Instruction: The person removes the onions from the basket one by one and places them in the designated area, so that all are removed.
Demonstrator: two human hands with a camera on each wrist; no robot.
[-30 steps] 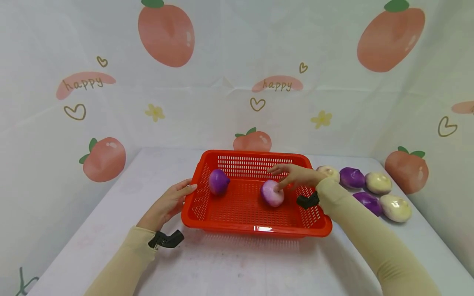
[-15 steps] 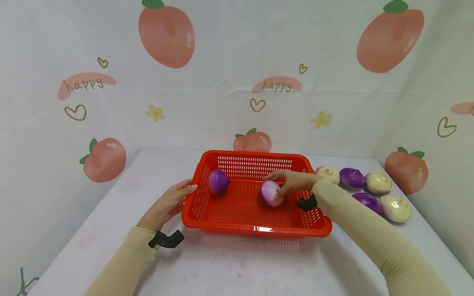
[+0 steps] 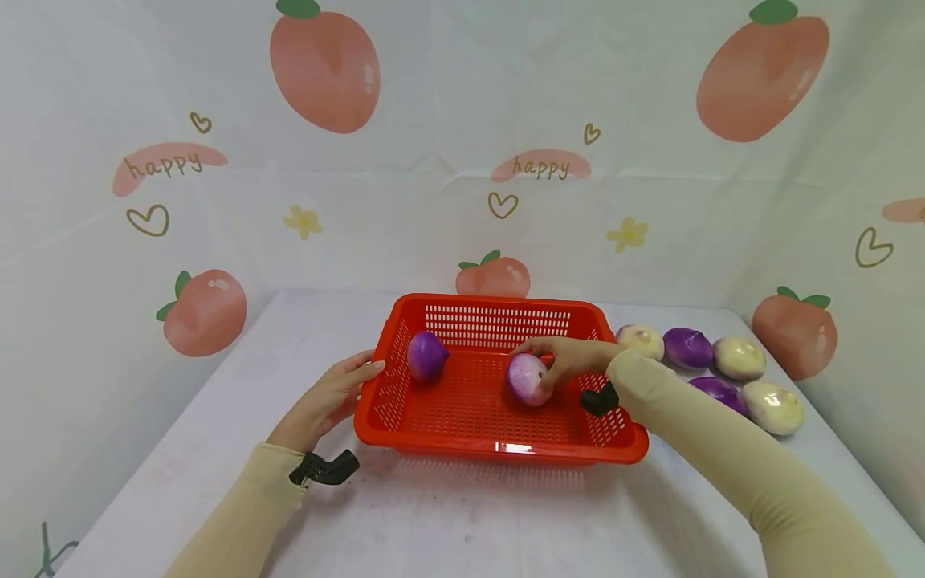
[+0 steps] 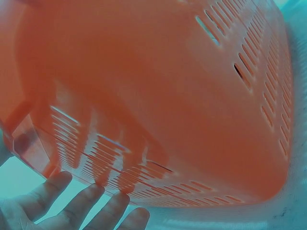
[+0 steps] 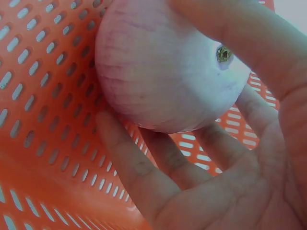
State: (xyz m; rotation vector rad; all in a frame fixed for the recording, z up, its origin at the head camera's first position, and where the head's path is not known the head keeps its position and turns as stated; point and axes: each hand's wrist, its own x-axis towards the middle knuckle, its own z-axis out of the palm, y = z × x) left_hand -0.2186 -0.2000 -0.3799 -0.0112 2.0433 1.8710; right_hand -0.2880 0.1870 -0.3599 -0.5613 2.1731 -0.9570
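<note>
A red slotted plastic basket (image 3: 462,417) stands on the table. My left hand (image 3: 328,400) holds its left rim, thumb over the edge; in the left wrist view the fingers (image 4: 112,211) lie against the outer wall. Inside the basket, right of centre, is a pinkish-purple onion (image 3: 523,379) with a pale root end. My right hand (image 3: 571,361) reaches in over the right side and grips this onion. The right wrist view shows the thumb across the onion (image 5: 148,72) and the fingers along its other side. A darker purple onion (image 3: 426,356) sits at the basket's left end.
Right of the basket several onions rest on the table, among them a purple onion (image 3: 688,348) and cream-coloured onions (image 3: 739,358). A printed white cloth (image 3: 433,120) hangs behind and along both sides of the table (image 3: 462,522).
My right hand has come down and leftward onto the pinkish-purple onion and taken hold of it. The onion has shifted slightly left. My left hand and the basket have stayed put.
</note>
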